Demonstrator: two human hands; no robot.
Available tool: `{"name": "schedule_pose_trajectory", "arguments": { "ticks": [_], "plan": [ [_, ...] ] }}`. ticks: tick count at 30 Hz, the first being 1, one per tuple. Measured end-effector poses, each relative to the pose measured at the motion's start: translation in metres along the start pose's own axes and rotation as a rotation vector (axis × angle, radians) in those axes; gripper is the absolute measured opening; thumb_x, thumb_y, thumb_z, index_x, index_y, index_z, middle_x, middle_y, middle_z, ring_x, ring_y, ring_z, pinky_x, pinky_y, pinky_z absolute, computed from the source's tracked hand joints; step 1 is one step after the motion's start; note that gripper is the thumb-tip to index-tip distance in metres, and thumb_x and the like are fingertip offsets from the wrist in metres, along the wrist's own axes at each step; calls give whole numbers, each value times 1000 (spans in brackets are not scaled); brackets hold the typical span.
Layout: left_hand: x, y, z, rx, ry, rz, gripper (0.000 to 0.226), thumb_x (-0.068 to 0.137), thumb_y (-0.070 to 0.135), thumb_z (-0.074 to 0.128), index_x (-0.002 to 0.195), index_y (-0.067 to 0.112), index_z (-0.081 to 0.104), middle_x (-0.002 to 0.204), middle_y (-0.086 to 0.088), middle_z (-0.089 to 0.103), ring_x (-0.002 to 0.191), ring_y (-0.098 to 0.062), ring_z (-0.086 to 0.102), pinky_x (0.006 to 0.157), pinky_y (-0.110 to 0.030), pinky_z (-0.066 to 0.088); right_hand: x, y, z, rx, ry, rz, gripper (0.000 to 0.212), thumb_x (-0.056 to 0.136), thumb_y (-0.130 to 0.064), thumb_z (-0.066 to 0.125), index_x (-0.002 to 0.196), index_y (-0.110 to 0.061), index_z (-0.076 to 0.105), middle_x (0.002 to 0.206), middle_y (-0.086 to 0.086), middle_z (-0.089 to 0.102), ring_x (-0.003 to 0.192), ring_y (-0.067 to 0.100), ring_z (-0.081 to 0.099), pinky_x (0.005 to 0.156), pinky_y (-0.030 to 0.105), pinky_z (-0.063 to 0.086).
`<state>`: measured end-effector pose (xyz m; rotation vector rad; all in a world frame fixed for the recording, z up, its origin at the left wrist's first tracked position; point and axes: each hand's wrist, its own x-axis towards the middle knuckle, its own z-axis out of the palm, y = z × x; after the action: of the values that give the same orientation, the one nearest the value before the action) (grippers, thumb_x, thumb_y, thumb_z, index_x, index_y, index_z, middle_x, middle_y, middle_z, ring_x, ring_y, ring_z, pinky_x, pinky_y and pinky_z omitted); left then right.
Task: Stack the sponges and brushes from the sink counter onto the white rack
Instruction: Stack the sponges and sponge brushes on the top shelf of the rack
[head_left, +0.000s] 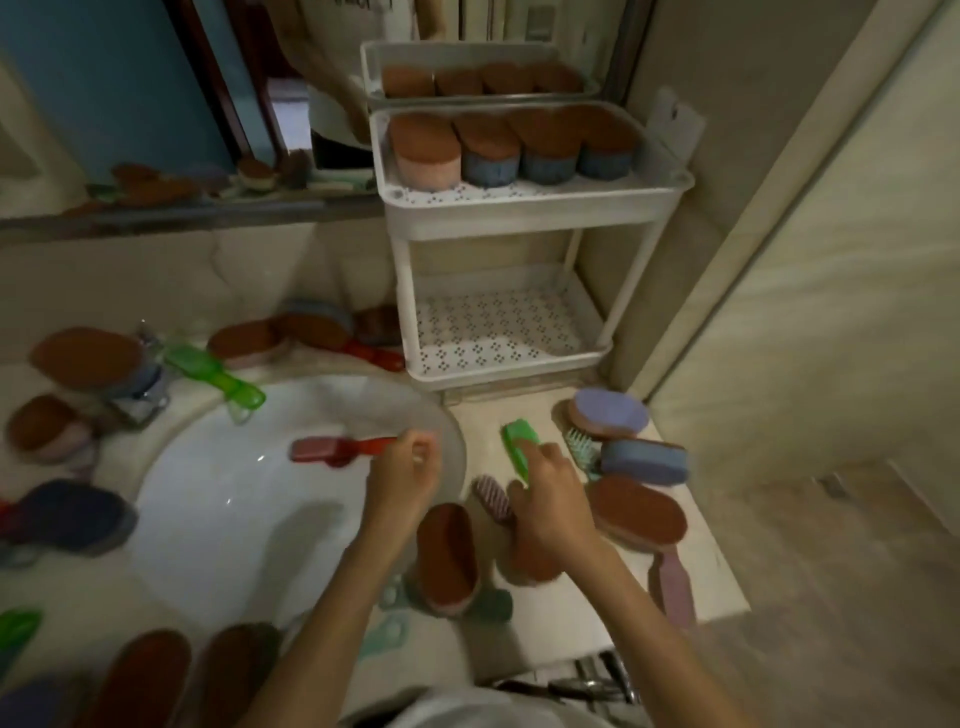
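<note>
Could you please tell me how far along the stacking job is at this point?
Done: four sponges stand on the top shelf of the rack. In hand: the left hand grips a red brush over the sink, the right hand a green brush. Left: many other sponges and brushes lie around the counter.

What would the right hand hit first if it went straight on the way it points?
Probably the white rack, at its lower shelf's front rim; the right hand and its green brush aim there across bare counter. Height is unclear.
</note>
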<state>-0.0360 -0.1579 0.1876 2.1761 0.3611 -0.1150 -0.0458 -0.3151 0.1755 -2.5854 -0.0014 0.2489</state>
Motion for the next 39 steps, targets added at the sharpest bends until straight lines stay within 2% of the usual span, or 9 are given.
{"name": "schedule_pose_trajectory", "arguments": {
  "ticks": [5,8,11,17,23,27,33,36,39],
  "plan": [
    [-14,-51,39,404,-194,-200,60,91,47,43,137,13,30,137,-16,39,124,-33,44,96,-40,44,-19,32,37,-280,-55,253,54,89,-44,48,133,-15,37,130,16,41,115,33,44,97,38,37],
    [-18,-62,60,474,-284,-241,86,82,62,46,146,20,8,147,-15,25,131,-36,35,101,-44,39,-20,37,48,-305,-45,282,67,85,-52,51,136,-14,30,134,18,35,119,34,42,98,40,38],
    [-21,-67,74,516,-347,-233,108,75,64,57,147,20,-11,152,-16,14,132,-36,36,102,-44,39,-20,37,54,-269,-50,299,75,81,-51,56,137,-14,23,131,17,36,119,35,44,95,40,42],
    [-11,-67,74,344,-364,-329,107,76,52,62,146,25,-15,152,-16,15,131,-38,37,99,-43,42,-24,40,50,-166,-62,324,83,78,-45,62,139,-14,16,128,16,36,117,34,45,96,41,44],
    [9,-52,58,22,-335,-380,96,78,43,65,146,29,-1,140,-16,35,122,-37,45,85,-41,43,-24,30,20,-36,133,289,65,77,-41,59,131,-16,32,119,16,47,108,37,48,94,44,40],
    [24,-11,34,-116,-286,-217,82,75,37,67,141,32,20,128,-8,46,110,-26,50,78,-36,42,-10,11,-18,142,307,145,65,72,-29,64,130,-18,38,119,14,48,109,34,50,93,47,44],
    [36,90,-27,-164,-108,283,72,70,33,64,136,33,37,128,0,53,105,-11,51,85,-25,38,29,-24,-96,267,558,-133,67,67,-9,67,129,-15,43,124,10,48,112,28,49,96,41,43],
    [39,141,-58,-148,-33,451,75,63,41,60,134,36,38,133,0,49,116,-15,51,96,-33,44,49,-39,-140,280,695,-284,66,63,-1,66,126,-7,48,123,14,51,113,28,49,97,35,40],
    [46,184,-83,-66,101,629,79,68,43,65,139,31,30,138,-3,43,123,-21,45,99,-35,40,67,-52,-175,307,791,-356,63,68,-2,71,126,-8,47,124,13,51,115,28,49,99,38,40]
  ]
}}
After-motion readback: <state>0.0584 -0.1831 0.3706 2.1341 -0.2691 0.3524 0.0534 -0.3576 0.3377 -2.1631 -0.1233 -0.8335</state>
